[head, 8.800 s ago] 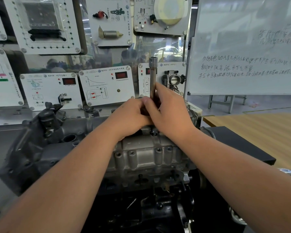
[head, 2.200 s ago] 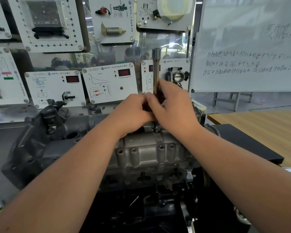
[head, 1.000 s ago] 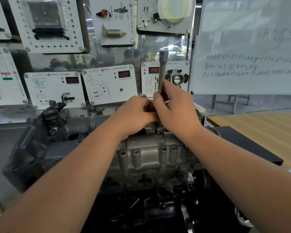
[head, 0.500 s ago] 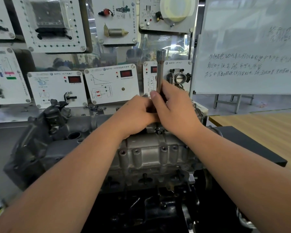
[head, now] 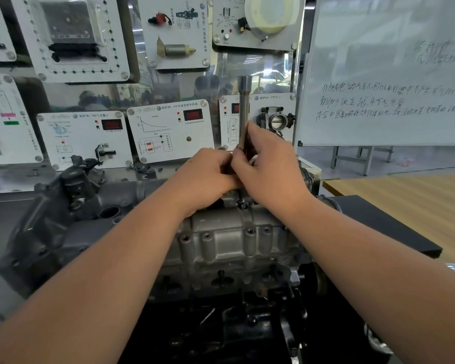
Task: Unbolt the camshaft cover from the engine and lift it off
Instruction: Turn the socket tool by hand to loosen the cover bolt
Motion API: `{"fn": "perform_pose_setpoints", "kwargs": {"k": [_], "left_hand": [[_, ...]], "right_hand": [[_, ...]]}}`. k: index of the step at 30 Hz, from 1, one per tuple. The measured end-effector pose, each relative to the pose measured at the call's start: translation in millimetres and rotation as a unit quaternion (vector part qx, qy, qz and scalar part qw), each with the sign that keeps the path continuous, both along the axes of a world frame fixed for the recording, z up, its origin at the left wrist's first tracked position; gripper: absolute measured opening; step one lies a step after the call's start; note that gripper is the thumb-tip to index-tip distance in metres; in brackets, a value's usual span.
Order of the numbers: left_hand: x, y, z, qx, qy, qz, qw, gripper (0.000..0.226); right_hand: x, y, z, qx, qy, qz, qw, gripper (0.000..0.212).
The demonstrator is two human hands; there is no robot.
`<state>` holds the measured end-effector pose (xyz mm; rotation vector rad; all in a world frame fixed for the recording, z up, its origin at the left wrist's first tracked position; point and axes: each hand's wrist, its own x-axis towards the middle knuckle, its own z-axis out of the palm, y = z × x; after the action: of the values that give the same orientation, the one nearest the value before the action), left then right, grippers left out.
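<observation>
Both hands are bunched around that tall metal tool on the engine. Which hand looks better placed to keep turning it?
Probably the right hand: its fingers wrap the upright socket wrench higher up. The left hand grips low, likely steadying it.

Hands: two, left hand (head: 208, 177) and right hand (head: 271, 169)
Socket wrench (head: 244, 111): one
Whiteboard (head: 384, 69): one
Engine (head: 221, 245): one

A large white whiteboard (head: 386, 72) with handwritten lines stands on metal legs; left of it hang white instrument display panels (head: 168, 130); below it lies a light wooden worktop (head: 405, 203).
</observation>
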<state>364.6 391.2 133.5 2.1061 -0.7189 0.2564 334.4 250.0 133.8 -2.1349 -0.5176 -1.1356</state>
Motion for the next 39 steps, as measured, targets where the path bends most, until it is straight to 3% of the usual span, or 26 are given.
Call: {"fn": "perform_pose_setpoints", "kwargs": {"k": [6,11,21,26,32,36,39], "left_hand": [[0.8,-0.4,0.9,0.005,0.001,0.008,1.0,0.036],[0.5,0.1,0.6,-0.015,0.002,0.01,1.0,0.02],[-1.1,-0.1,1.8,0.0,-0.021,0.016,1.0,0.021],[1.1,0.4,-0.8,-0.016,-0.006,0.003,1.0,0.028],[3.0,3.1,-1.1,-0.015,-0.018,-0.011,1.0,0.012],[3.4,1.4,-1.7,-0.005,-0.017,0.001,1.0,0.019],[2.1,0.7,-1.7,-0.02,-0.003,0.0,1.0,0.014]], "right_hand": [[-4.3,2.7,0.2,0.012,-0.005,0.022,1.0,0.016],[-0.8,3.1,0.5,-0.011,0.028,0.046,0.998,0.015],[-5.0,2.5,0.3,-0.016,-0.013,0.038,0.999,0.014],[0.6,0.7,1.1,0.004,0.04,0.046,0.998,0.019],[-1.8,2.2,1.6,-0.019,0.018,0.057,0.998,0.014],[-1.5,1.2,-0.2,-0.022,-0.016,0.046,0.999,0.013],[-0.5,1.9,0.2,-0.016,0.016,0.051,0.998,0.014]]}}
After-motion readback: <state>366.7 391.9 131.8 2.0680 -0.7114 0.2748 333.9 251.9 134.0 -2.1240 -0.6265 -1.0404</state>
